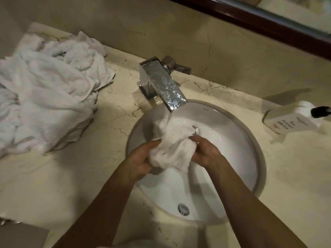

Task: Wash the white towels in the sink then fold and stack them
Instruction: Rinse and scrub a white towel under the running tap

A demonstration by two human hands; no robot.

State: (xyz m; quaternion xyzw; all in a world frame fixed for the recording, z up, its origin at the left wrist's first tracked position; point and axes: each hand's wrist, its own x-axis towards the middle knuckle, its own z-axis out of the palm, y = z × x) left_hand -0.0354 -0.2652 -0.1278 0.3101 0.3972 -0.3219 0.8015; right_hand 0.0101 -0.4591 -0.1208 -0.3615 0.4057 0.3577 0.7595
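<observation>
- Towel (172,147) bunched between left hand (141,158) and right hand (206,153), both grasping it, equally near.
- Its upper end points toward the faucet (161,83) stream, over the sink (232,158).

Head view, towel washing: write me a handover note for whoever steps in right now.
Left hand and right hand both grip one bunched white towel over the sink, under water running from the faucet.
Pile of white towels lies crumpled on the counter, left of the sink.
Done: one towel being rinsed.
Left: finish this wash, wash the pile, fold and stack; nothing folded in view.
</observation>
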